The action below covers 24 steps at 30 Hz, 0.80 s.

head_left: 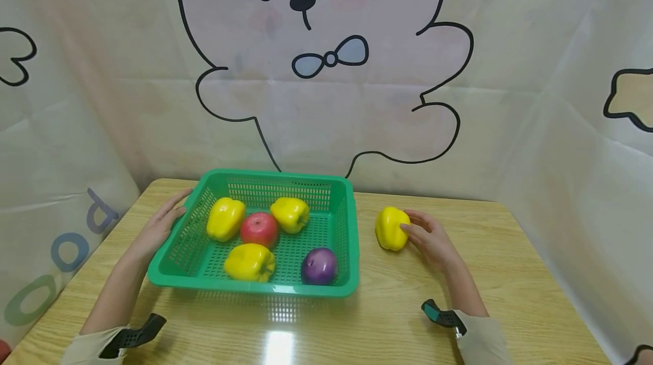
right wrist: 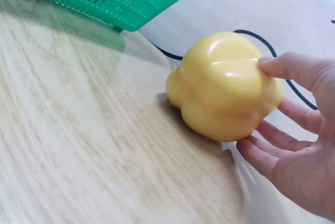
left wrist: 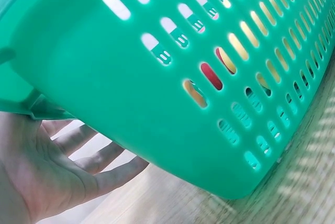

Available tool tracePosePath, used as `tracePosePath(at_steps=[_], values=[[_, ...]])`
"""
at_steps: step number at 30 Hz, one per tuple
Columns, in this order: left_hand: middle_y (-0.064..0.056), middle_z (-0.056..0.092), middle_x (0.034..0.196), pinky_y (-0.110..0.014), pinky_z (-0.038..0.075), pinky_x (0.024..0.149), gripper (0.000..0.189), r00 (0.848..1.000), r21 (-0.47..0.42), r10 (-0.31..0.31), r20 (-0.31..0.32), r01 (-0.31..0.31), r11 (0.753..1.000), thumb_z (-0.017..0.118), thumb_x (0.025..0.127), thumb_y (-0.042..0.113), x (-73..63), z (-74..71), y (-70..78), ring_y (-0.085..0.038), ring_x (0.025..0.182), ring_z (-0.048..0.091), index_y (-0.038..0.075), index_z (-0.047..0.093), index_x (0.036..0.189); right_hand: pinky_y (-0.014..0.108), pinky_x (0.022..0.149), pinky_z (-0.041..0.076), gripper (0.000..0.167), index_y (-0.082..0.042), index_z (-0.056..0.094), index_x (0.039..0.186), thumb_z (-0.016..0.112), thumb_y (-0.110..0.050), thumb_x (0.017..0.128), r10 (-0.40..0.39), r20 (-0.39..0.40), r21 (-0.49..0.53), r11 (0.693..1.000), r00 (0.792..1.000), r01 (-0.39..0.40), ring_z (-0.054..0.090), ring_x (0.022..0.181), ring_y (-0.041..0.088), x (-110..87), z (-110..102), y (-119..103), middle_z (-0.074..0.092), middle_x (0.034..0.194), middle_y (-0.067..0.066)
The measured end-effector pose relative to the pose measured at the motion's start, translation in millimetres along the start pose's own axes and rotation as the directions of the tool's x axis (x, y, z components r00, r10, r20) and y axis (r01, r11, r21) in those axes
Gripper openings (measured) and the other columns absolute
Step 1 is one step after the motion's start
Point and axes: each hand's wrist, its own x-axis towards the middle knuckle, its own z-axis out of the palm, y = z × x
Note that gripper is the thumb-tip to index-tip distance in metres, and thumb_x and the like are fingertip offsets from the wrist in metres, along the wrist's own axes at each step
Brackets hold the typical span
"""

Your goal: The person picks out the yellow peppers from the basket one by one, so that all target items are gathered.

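My right hand [head_left: 431, 240] holds a yellow bell pepper [head_left: 390, 229] to the right of the green basket [head_left: 204, 281]. In the right wrist view the thumb lies on the top of this pepper [right wrist: 225, 88], while the other fingers reach around its far side and underneath. My left hand [head_left: 162, 222] rests against the basket's left rim, its fingers stretched along the outside in the left wrist view. Inside the basket lie three yellow bell peppers [head_left: 249, 263], a red apple-like fruit [head_left: 259, 230] among them and a round purple vegetable or fruit [head_left: 319, 266] near the front right corner.
The basket stands on a light wooden table [head_left: 408, 319], toward its back left. A printed cloth [head_left: 388, 121] with a cartoon bear hangs right behind the table's back edge and along both sides. Black straps [head_left: 135, 338] sit on both wrists.
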Motion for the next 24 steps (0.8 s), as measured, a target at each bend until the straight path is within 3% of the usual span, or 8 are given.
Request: tracePosePath(at_steps=[4,11,19,24], values=[[0.014,0.068,0.112,-0.027,0.060,0.071,0.065,1.000,-0.013,-0.007,-0.006,0.007,1.000,0.039,0.117,0.035,0.5,0.9,1.2,-0.008,0.084,0.069,0.011,0.012,0.171,0.016,0.102,0.049,0.062,0.002,0.036,0.160,0.061,-0.023,0.109,-0.008,0.002,-0.003,1.000,1.000,0.008,0.053,0.127,0.009,-0.1,3.4,-0.3,0.034,0.165,0.024],[0.013,0.068,0.110,-0.027,0.060,0.071,0.065,1.000,-0.018,-0.009,-0.003,0.009,1.000,0.038,0.117,0.035,1.4,1.1,2.4,-0.009,0.083,0.069,0.010,0.011,0.171,0.014,0.101,0.048,0.061,0.002,0.034,0.162,0.058,-0.022,0.111,-0.014,0.005,0.018,1.000,1.000,0.014,0.051,0.129,0.008,0.4,5.8,-0.6,0.034,0.166,0.023],[0.014,0.069,0.110,-0.026,0.061,0.070,0.065,1.000,-0.039,-0.030,-0.007,0.030,0.999,0.038,0.117,0.034,3.1,1.2,2.3,-0.008,0.082,0.070,0.012,0.011,0.171,0.017,0.104,0.047,0.063,0.001,0.031,0.163,0.057,-0.024,0.111,0.007,0.005,0.025,1.000,1.000,-0.007,0.040,0.148,0.032,1.6,7.4,-0.4,0.031,0.168,0.023],[0.016,0.066,0.112,-0.027,0.060,0.071,0.065,0.998,-0.038,-0.054,-0.009,0.054,0.998,0.038,0.117,0.036,2.0,0.6,2.7,-0.007,0.083,0.069,0.014,0.010,0.172,0.023,0.111,0.046,0.063,-0.001,0.031,0.164,0.057,-0.023,0.112,0.015,0.011,0.030,0.999,1.000,-0.015,0.035,0.152,0.037,1.4,7.6,-0.1,0.028,0.169,0.023]])
